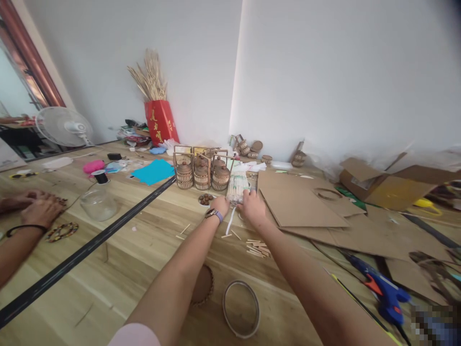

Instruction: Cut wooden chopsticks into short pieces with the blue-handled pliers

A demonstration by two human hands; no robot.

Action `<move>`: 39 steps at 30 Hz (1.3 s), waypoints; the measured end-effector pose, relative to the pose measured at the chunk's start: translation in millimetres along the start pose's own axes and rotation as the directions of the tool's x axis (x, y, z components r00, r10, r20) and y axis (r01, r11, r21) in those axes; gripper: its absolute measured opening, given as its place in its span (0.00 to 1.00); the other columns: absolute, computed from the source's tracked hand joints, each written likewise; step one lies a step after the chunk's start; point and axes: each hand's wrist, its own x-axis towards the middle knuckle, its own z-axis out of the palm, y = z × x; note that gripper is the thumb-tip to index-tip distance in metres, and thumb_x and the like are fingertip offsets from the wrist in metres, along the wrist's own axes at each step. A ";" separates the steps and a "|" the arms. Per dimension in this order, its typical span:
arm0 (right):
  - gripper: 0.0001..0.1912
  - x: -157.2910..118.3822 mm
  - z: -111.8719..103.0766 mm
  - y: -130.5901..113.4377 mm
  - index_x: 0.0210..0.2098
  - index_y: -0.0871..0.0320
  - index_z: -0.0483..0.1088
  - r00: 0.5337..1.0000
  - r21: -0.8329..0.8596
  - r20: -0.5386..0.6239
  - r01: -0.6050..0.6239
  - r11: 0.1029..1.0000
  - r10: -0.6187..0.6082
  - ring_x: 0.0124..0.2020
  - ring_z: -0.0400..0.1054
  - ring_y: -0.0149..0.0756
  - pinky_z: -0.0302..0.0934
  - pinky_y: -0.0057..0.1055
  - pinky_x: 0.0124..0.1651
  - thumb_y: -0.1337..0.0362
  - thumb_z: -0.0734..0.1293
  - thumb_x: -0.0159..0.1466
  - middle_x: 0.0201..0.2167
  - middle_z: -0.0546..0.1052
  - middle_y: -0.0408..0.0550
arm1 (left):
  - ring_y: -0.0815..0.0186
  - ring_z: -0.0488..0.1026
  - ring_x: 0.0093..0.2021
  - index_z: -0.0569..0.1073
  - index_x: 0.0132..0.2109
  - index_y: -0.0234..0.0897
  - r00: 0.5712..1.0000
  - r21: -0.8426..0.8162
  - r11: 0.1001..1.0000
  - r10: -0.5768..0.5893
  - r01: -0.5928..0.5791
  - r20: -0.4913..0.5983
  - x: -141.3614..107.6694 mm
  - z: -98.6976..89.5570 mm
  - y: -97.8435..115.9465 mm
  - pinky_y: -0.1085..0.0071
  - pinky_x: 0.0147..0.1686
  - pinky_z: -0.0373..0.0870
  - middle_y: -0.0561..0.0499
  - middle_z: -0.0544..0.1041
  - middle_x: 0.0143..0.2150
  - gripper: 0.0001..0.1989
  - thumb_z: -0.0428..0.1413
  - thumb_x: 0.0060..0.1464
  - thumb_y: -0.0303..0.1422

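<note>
Both my hands reach forward to a clear plastic bag of short wooden sticks (236, 187) lying on the table. At its near left corner my left hand (219, 205), with a watch on the wrist, has its fingers closed on the plastic. My right hand (253, 206) pinches the near right side of the bag. A white strip (231, 221) runs toward me from between the hands. Loose cut sticks (258, 248) lie nearer to me, below my right hand. Left of the bag stand several small lidded woven baskets (202, 175) with handles, and a dish of brown beads (206, 199).
Cardboard sheets (302, 202) and a blue glue gun (387, 290) lie at right. A metal ring (241, 309) and a round brown base (203, 286) are close to me. At left are a glass jar (98, 205) and another person's hands (41, 209).
</note>
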 end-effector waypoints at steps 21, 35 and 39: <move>0.16 23.0 -3.7 3.9 0.54 0.58 0.69 0.937 -0.330 0.063 0.346 0.878 -0.345 0.48 0.72 0.42 0.69 0.45 0.49 0.60 0.66 0.68 0.53 0.73 0.52 | 0.58 0.73 0.50 0.69 0.56 0.35 0.949 0.332 0.917 0.281 -0.221 -0.145 -27.1 3.5 7.5 0.55 0.48 0.73 0.43 0.72 0.55 0.17 0.55 0.63 0.37; 0.16 29.5 -27.5 0.1 0.54 0.58 0.69 0.955 -0.226 0.034 0.294 0.929 -0.294 0.48 0.72 0.42 0.69 0.45 0.49 0.60 0.66 0.68 0.53 0.73 0.51 | 0.59 0.74 0.48 0.68 0.57 0.35 0.927 0.367 0.878 0.364 -0.308 -0.094 -30.3 19.0 19.6 0.57 0.45 0.75 0.43 0.72 0.55 0.18 0.55 0.63 0.37; 0.17 29.5 -30.0 -2.0 0.54 0.59 0.68 0.961 -0.202 0.002 0.270 0.941 -0.275 0.48 0.72 0.42 0.69 0.45 0.49 0.60 0.66 0.68 0.53 0.73 0.52 | 0.59 0.74 0.48 0.69 0.56 0.34 0.955 0.329 0.910 0.289 -0.252 -0.067 -25.2 14.0 22.4 0.57 0.46 0.74 0.43 0.72 0.53 0.18 0.56 0.63 0.37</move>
